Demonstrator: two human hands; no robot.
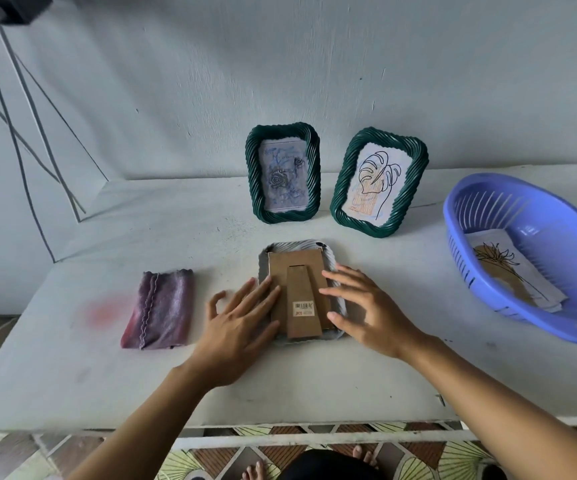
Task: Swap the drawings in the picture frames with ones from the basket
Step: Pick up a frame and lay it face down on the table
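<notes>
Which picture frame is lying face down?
The pale ribbed frame, brown cardboard back up, between the left hand and right hand; the dark green rose frame and dark green leaf frame stand upright.

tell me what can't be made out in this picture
Head view only:
Face-down frame: its front and any drawing are hidden beneath its cardboard back.
Blue basket: right side cut off by the picture edge.
Top drawing: whatever lies beneath it in the basket is covered.
Barcode label: print too small to read.

Two bare forearms; left hand (237, 327) and right hand (366, 308) bare too. Dark garment (325, 467) shows at the bottom edge, type unclear. Bare toes (363, 457) on either side of it.
</notes>
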